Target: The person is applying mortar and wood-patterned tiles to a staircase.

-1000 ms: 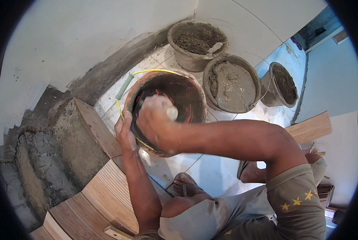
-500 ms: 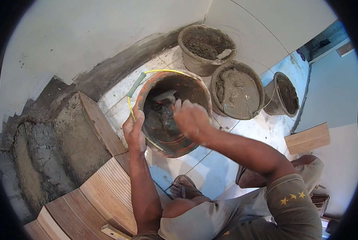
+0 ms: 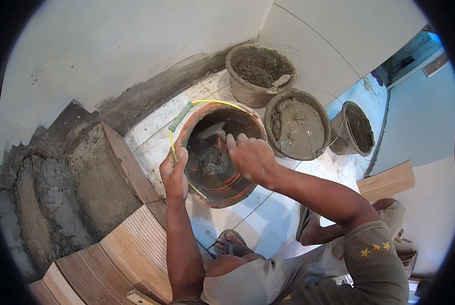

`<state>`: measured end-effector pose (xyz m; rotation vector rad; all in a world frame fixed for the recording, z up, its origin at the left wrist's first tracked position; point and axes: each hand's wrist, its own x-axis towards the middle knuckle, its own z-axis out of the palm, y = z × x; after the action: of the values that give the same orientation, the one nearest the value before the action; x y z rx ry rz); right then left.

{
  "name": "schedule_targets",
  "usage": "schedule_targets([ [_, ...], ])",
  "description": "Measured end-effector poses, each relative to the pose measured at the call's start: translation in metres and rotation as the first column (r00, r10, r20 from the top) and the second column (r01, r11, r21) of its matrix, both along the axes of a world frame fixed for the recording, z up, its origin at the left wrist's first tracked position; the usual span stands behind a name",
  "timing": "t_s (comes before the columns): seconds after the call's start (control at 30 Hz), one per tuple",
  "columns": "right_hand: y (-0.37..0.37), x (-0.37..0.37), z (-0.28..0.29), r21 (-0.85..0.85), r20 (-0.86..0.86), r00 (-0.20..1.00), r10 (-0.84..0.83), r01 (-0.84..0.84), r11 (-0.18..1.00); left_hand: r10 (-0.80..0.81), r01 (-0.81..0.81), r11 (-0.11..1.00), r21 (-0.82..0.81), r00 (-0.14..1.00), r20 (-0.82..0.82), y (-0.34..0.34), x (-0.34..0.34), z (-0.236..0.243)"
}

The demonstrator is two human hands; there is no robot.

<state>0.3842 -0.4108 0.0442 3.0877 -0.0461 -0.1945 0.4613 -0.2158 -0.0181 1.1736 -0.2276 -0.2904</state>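
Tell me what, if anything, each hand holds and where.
The left hand holds the orange-streaked bucket by the left side of its rim. The right hand appears to grip a trowel-like tool by its hidden handle.

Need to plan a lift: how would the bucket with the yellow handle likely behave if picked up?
The yellow-handled bucket would probably be lighter than the fuller bucket beside it, since its grey mix lies low. The mix looks wet, so it may slide if tipped. Its thin handle, leaning aside, may swing.
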Motion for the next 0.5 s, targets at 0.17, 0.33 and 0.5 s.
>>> schedule_targets([
  [0.17, -0.004, -0.006, -0.016, -0.025, -0.024, 1.000, -0.018, 0.017, 1.000, -0.008, 0.008, 1.000, 0.015, 0.998, 0.060, 0.001, -0.003, -0.003],
  [0.33, -0.009, -0.053, -0.050, 0.024, -0.158, 0.987, -0.037, 0.041, 0.999, -0.027, 0.028, 0.999, -0.030, 0.999, 0.036, 0.004, -0.004, 0.000],
  [0.5, -0.006, -0.043, -0.016, 0.155, -0.133, 0.970, -0.201, 0.221, 0.963, 0.019, -0.020, 1.000, 0.025, 0.999, 0.044, -0.005, -0.006, -0.003],
])
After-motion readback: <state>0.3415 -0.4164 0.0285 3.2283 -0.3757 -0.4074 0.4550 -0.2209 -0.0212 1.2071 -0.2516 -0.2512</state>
